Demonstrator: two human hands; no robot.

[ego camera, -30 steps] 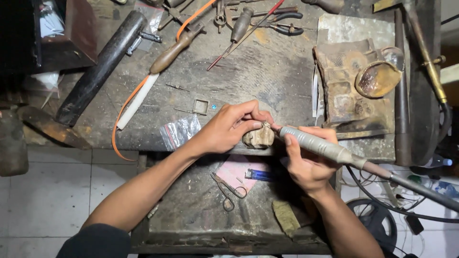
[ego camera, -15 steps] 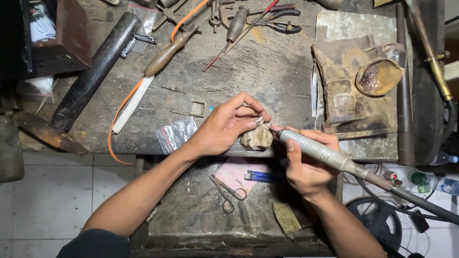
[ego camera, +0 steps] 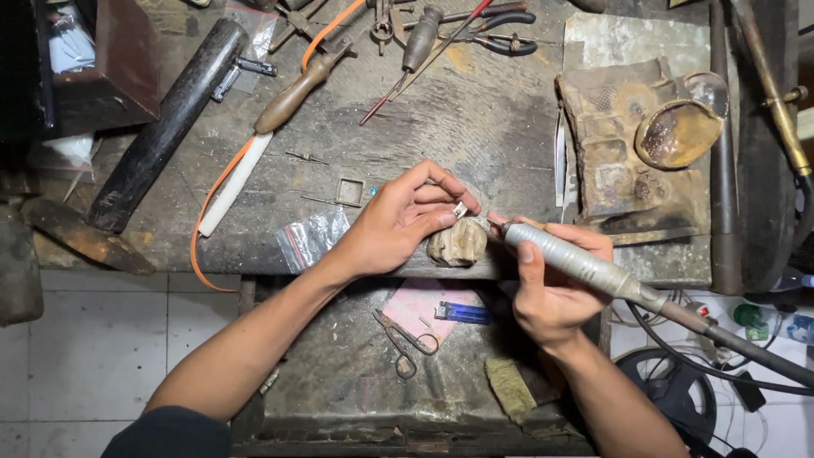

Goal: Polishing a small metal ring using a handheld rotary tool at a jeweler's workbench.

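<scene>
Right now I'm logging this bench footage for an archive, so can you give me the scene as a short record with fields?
Setting: worn wooden workbench, seen from above
Left hand: pinches a small metal piece over a wooden peg
Right hand: grips a grey rotary handpiece, tip beside the piece
Lower shelf: blue lighter, small scissors, brush
Bench top: black mallet, pliers, orange cord

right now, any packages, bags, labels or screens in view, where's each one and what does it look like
Clear plastic zip bag: front edge of the workbench, just beside the left hand; flat, crinkled, with a red strip.
Second clear plastic bag: far end of the bench, top left, beside the dark cylindrical bar; partly cut off.
No screens or signs show; no label is clear enough to make out.
</scene>
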